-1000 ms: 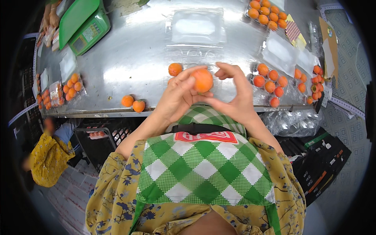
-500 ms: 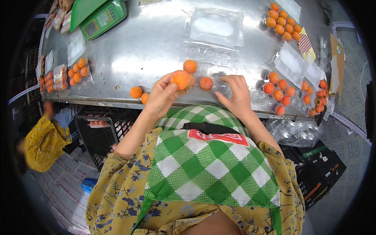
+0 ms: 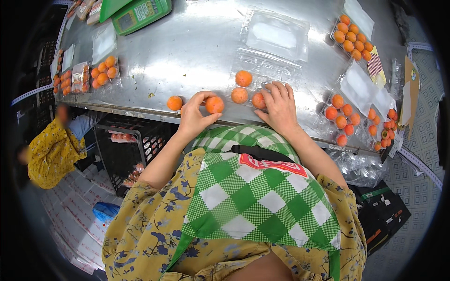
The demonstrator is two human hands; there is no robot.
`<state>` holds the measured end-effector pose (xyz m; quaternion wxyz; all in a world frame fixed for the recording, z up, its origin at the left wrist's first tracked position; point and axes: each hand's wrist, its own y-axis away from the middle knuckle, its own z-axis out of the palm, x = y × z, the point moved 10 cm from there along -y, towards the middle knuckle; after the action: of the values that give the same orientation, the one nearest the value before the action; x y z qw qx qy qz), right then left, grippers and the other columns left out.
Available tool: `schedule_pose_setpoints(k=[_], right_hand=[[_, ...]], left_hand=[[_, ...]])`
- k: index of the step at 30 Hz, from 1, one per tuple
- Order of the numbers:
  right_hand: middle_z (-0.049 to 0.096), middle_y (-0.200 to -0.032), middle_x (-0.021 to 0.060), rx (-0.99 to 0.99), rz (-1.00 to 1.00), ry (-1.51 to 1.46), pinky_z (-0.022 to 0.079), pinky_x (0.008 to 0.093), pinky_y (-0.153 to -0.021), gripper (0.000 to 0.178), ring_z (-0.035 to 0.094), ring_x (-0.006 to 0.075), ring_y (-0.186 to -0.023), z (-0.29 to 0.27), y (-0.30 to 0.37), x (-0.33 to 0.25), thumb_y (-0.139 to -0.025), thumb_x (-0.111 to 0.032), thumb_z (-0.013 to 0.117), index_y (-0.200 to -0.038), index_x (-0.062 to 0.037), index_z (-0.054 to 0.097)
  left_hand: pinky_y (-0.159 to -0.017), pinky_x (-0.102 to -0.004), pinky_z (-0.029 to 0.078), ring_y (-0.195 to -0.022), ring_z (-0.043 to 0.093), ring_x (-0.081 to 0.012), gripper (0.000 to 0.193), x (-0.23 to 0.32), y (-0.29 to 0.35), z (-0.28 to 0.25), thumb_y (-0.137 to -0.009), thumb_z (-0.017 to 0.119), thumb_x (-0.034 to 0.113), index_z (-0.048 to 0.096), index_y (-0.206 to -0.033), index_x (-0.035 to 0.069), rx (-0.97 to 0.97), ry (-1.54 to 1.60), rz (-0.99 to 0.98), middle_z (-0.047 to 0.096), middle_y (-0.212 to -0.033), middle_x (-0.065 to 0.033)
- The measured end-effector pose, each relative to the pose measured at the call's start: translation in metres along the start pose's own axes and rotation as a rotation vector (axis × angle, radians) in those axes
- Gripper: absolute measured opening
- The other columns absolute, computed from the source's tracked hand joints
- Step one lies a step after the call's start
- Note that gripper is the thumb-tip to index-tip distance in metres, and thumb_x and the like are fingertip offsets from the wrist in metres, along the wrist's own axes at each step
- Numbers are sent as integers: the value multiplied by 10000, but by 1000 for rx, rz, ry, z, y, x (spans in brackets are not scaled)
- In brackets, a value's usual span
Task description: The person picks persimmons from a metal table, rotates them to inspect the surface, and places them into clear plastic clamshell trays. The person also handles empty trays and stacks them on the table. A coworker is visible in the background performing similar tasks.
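Observation:
My left hand curls its thumb and fingers around a round orange fruit near the table's front edge. Beside that hand, to the left, lies another orange fruit. My right hand rests at a clear plastic tray, thumb and index finger against the right side of a reddish-orange fruit. Two more fruits are in the tray, an upper one and a lower one. The fingers partly cover the tray's right side.
Beyond the tray lies a clear package with a white pad. A green scale stands far left. Fruit-filled packs sit left, far right and right. A black crate stands below the table's edge.
My left hand has moved lower, with a fruit at table height instead of lifted beside the tray. My right hand has come in against the tray's right-hand fruit. The view has shifted slightly.

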<state>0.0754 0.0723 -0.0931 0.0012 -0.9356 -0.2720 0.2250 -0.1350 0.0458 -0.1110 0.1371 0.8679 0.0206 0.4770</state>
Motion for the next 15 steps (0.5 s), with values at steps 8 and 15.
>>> schedule_pose_setpoints(k=[8, 15], right_hand=[[562, -1048, 96, 73, 1, -167, 371, 464, -970, 509, 507, 300, -1093, -4, 0, 8, -561, -166, 819, -995, -61, 573], [598, -1031, 95, 125, 123, -482, 430, 405, -915, 445, 539, 272, -1051, -28, 4, 18, -657, -108, 776, -1054, -48, 585]], left_hand=[[-844, -381, 471, -997, 581, -295, 545, 19, 12, 5, -629, 791, 67, 618, -1145, 90, 14, -378, 306, 609, -1079, -94], [-950, -421, 381, -1048, 538, -290, 541, 15, 16, 16, -614, 781, 57, 612, -1125, 105, -41, -534, 324, 593, -1051, -72]])
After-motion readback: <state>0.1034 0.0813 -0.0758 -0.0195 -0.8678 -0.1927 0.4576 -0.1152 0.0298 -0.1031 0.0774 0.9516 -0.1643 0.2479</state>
